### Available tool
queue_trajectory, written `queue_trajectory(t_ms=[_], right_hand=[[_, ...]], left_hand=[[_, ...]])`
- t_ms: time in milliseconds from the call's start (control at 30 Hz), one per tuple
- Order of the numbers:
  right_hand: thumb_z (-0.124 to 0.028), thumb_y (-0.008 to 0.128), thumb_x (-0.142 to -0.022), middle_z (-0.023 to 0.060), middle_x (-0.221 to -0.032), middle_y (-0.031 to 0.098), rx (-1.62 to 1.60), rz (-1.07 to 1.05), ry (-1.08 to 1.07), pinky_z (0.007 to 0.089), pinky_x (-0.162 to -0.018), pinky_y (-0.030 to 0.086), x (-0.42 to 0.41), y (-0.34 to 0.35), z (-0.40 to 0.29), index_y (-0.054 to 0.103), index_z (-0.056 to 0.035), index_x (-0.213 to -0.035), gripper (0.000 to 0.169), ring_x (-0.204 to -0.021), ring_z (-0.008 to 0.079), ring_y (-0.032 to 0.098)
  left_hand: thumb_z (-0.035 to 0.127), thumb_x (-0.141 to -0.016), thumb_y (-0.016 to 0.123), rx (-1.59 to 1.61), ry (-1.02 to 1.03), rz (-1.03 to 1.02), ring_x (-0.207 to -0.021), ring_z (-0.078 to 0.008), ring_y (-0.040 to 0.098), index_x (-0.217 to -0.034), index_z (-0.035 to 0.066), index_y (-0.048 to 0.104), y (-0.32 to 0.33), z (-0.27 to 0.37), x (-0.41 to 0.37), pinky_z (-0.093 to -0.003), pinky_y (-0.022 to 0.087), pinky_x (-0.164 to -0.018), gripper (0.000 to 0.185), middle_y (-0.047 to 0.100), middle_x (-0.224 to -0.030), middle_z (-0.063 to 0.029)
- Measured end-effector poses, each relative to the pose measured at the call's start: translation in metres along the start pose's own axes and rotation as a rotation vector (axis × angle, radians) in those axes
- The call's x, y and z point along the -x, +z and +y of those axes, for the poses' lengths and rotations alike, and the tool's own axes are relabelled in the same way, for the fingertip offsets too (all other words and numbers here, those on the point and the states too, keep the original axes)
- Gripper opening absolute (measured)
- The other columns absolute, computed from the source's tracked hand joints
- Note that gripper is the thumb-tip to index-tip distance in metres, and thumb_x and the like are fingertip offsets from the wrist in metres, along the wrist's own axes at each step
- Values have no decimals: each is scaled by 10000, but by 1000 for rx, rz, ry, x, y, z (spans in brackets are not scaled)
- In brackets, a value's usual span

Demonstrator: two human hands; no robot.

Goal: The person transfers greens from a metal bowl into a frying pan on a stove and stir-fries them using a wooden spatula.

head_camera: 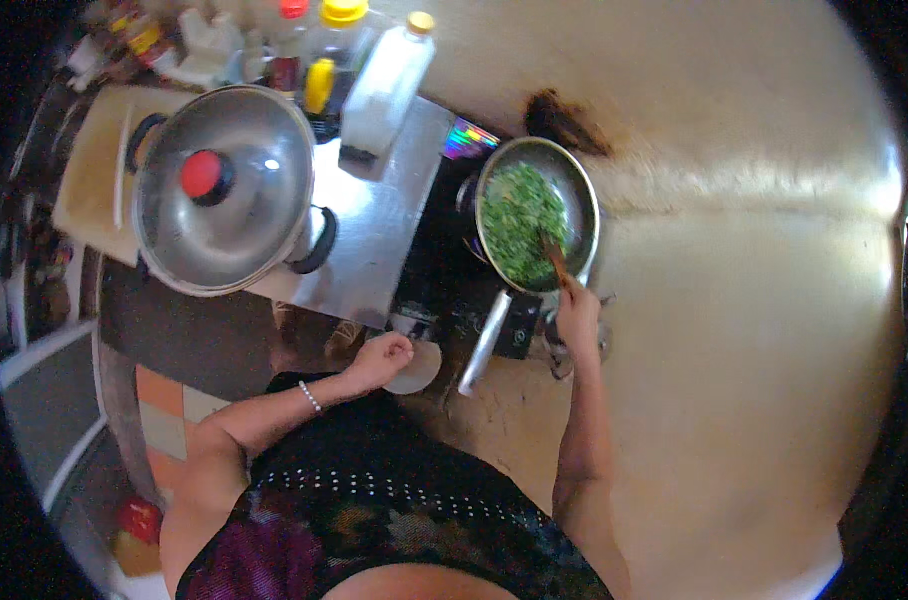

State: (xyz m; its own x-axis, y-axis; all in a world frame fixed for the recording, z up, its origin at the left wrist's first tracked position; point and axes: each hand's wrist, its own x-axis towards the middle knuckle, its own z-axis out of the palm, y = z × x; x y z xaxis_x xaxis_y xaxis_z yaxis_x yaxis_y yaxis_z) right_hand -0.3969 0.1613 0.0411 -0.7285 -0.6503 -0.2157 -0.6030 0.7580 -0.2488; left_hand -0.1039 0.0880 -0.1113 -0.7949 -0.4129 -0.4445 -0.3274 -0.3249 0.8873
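Observation:
A frying pan [583,196] with a metal handle sits on a black cooktop [437,247]. Chopped green vegetables [520,214] fill much of it. My right hand [578,313] grips a wooden spatula [553,255] at the pan's near edge; the spatula's far end is down in the greens. My left hand [388,358], with a beaded bracelet at the wrist, is beside a round pale container [418,369] near the counter's front edge. Its fingers are loosely curled and nothing shows in them; whether they touch the container I cannot tell.
Left of the cooktop, a large lidded pot [251,142] with black handles stands partly over a metal surface [371,255] and a cutting board [93,180]. Behind are a clear bottle [390,90] and a yellow-capped bottle [341,45]. The pan's handle [486,343] points towards me. A wall [739,315] rises at right.

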Motion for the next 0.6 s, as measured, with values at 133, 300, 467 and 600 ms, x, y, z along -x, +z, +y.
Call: queue_trajectory(t_ms=[133, 300, 467, 600], right_hand=[[31, 403, -795, 160, -1037, 581, -284, 344, -80, 319, -835, 411, 22, 17, 0, 507, 31, -1118, 339, -955, 243, 551], [-34, 446, -809, 169, -1004, 584, -477, 571, -135, 294, -804, 414, 7, 18, 4, 543, 66, -1045, 275, -891, 219, 548], [-124, 425, -866, 34, -819, 514, -1016, 376, 102, 164, -395, 293, -4, 11, 3, 455, 17, -1138, 308, -526, 36, 404], [-196, 434, -894, 30, -774, 474, -1526, 118, -49, 148, -375, 244, 22, -12, -94, 409, -32, -1180, 331, -479, 22, 302]], left_hand=[[210, -766, 576, -59, 98, 68, -662, -169, 571, -828, 31, 570, -13, 20, -2, -306, 440, -581, 189, 600, -720, -87], [215, -768, 570, 98, 42, 171, -667, -179, 571, -833, 31, 576, -5, 45, -18, -317, 449, -601, 196, 608, -743, -86], [257, -789, 559, -13, 125, 39, -690, -149, 562, -869, 52, 572, -15, 74, -30, -300, 454, -624, 220, 594, -747, -60], [287, -806, 564, 36, 285, -27, -745, -122, 546, -919, 47, 560, -27, 86, -41, -278, 451, -668, 265, 591, -809, -46]])
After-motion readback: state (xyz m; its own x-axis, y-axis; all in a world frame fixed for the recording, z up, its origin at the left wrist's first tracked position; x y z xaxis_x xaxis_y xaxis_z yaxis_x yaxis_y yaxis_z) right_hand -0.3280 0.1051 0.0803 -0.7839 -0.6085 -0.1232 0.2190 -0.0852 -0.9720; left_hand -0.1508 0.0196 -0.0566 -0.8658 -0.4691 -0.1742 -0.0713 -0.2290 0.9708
